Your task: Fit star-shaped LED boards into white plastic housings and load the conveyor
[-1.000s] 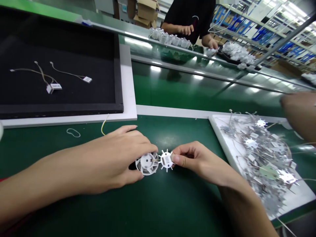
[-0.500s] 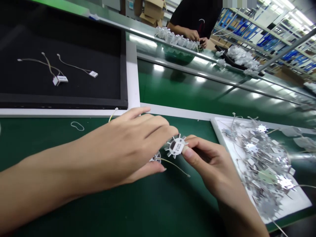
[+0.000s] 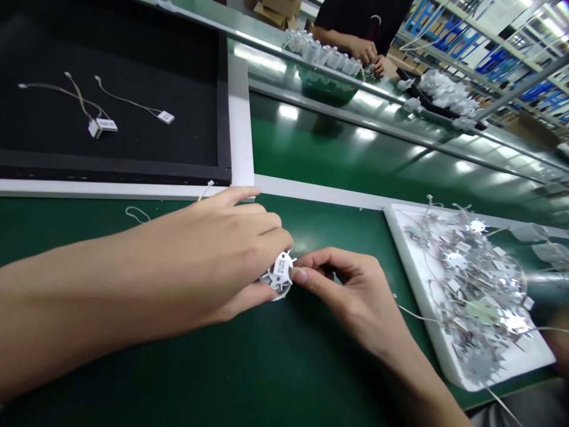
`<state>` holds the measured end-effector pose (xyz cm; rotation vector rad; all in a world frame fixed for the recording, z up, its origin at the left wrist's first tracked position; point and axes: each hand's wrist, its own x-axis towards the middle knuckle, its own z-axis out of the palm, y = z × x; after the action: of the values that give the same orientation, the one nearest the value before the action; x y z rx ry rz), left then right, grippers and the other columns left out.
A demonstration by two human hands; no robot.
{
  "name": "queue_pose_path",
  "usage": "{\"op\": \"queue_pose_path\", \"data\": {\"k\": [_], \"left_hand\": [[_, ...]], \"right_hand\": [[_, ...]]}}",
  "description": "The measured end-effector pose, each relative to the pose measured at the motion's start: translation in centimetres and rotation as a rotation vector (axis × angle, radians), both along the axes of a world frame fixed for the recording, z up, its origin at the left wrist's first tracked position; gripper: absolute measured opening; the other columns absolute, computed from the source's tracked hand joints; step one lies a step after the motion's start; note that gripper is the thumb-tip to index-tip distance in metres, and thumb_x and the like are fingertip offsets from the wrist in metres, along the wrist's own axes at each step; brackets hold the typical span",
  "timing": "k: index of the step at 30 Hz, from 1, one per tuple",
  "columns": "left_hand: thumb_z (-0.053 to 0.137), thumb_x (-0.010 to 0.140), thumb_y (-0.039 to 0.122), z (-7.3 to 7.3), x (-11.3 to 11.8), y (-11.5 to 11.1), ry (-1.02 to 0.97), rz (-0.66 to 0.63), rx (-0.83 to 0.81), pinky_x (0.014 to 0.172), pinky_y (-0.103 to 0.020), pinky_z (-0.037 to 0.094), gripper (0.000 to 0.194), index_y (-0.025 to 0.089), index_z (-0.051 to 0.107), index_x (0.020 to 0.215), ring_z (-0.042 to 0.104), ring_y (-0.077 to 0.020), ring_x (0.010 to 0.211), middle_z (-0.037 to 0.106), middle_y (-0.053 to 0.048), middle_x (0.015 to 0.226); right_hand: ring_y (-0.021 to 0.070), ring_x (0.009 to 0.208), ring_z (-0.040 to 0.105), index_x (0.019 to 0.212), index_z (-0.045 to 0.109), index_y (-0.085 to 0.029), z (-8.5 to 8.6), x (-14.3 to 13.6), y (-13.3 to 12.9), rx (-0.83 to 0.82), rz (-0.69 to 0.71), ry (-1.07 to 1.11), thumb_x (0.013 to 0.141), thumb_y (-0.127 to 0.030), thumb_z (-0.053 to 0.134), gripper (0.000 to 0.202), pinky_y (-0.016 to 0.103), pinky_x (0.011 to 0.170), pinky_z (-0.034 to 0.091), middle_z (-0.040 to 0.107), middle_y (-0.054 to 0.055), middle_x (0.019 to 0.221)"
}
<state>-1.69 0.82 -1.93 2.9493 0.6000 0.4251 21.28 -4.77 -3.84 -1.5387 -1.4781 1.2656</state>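
Observation:
My left hand [image 3: 240, 249] is curled round a small round housing [image 3: 281, 295]; most of it is hidden behind the fingers. Between my right thumb and forefinger is the edge of a star-shaped metal plate [image 3: 281, 267] with a white label on its face. The plate lies over the end of the housing, and I cannot tell whether it is seated. My right hand [image 3: 351, 290] is closed in a pinch, to the right of my left. A thin wire with a white connector [image 3: 210, 184] shows behind my left hand.
A white foam tray [image 3: 411, 290] heaped with similar star plates and wires stands at the right. Upper left, a black tray [image 3: 178, 65] holds labelled wired parts [image 3: 166, 117]. A pale loop [image 3: 137, 213] lies near it. Across the bench, a co-worker's hands [image 3: 367, 52] are by whitish cups [image 3: 324, 54].
My right hand has carried the star plate left and onto the end of the housing. The wire hanging from the housing is no longer visible. The whole view has shifted slightly.

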Motion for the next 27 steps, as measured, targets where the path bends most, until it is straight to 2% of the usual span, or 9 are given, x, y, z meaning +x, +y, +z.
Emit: {"op": "queue_pose_path", "data": {"k": [3,10,12,17,21,23,25,27], "left_hand": [[0.078,0.098,0.035,0.0,-0.1,0.0,0.032,-0.001,-0.032,0.098,-0.044,0.045,0.026,0.021,0.063,0.082,0.059,-0.0225,0.076,0.061,0.003,0.079],[0.092,0.088,0.038,-0.8,0.2,0.2,0.075,0.039,-0.229,0.118,-0.047,0.038,0.029,0.020,0.069,0.093,0.067,-0.0254,0.095,0.069,0.001,0.093],[0.093,0.087,0.037,-0.9,0.3,0.3,0.074,0.052,-0.288,0.122,-0.049,0.035,0.030,0.020,0.069,0.094,0.068,-0.0254,0.095,0.069,0.001,0.095],[0.096,0.083,0.034,-0.8,0.4,0.2,0.095,0.093,-0.365,0.121,-0.051,0.036,0.030,0.022,0.069,0.090,0.069,-0.0264,0.091,0.071,0.003,0.089],[0.095,0.084,0.041,-0.7,0.3,0.3,0.059,0.070,-0.359,0.113,-0.049,0.042,0.033,0.026,0.073,0.104,0.071,-0.0275,0.095,0.077,0.003,0.101],[0.093,0.088,0.040,-0.6,0.4,0.4,0.070,0.048,-0.385,0.112,-0.049,0.044,0.028,0.026,0.074,0.103,0.072,-0.0262,0.094,0.078,0.003,0.103],[0.091,0.091,0.033,-0.6,0.6,0.6,0.104,0.038,-0.429,0.119,-0.052,0.041,0.021,0.025,0.073,0.097,0.073,-0.0241,0.091,0.078,0.004,0.100],[0.093,0.088,0.029,-0.6,0.9,0.8,0.115,0.059,-0.476,0.127,-0.057,0.035,0.022,0.024,0.073,0.096,0.074,-0.0234,0.090,0.077,0.005,0.096]], "right_hand": [[0.0125,0.061,0.056,0.076,0.084,-0.026,-0.1,-0.3,-0.1,0.047,0.021,-0.035,0.084,-0.032,0.083,0.010,0.024,0.057,0.043,0.075,-0.002,0.070],[0.0140,0.071,0.064,0.077,0.081,-0.026,0.0,0.3,-0.1,0.119,0.112,-0.143,0.090,-0.029,0.080,0.014,0.026,0.065,0.045,0.076,-0.004,0.075],[0.0144,0.072,0.064,0.078,0.080,-0.026,-0.1,0.4,-0.1,0.126,0.123,-0.146,0.091,-0.029,0.080,0.013,0.027,0.065,0.044,0.077,-0.004,0.076],[0.0155,0.072,0.065,0.079,0.079,-0.025,-0.2,0.5,0.1,0.127,0.156,-0.140,0.093,-0.026,0.080,0.013,0.028,0.067,0.045,0.077,-0.004,0.078],[0.0151,0.073,0.067,0.082,0.080,-0.024,-0.2,0.7,0.1,0.139,0.173,-0.137,0.094,-0.023,0.080,0.012,0.028,0.067,0.046,0.077,-0.004,0.079],[0.0144,0.074,0.067,0.083,0.080,-0.024,-0.2,0.8,0.1,0.173,0.185,-0.149,0.094,-0.022,0.081,0.012,0.028,0.069,0.046,0.077,-0.004,0.080],[0.0137,0.074,0.067,0.084,0.080,-0.024,-0.2,0.9,0.0,0.208,0.202,-0.159,0.095,-0.021,0.081,0.012,0.028,0.070,0.046,0.077,-0.005,0.080],[0.0131,0.075,0.067,0.085,0.080,-0.024,-0.2,0.9,0.0,0.227,0.215,-0.164,0.095,-0.020,0.081,0.011,0.027,0.070,0.046,0.077,-0.005,0.080]]}}
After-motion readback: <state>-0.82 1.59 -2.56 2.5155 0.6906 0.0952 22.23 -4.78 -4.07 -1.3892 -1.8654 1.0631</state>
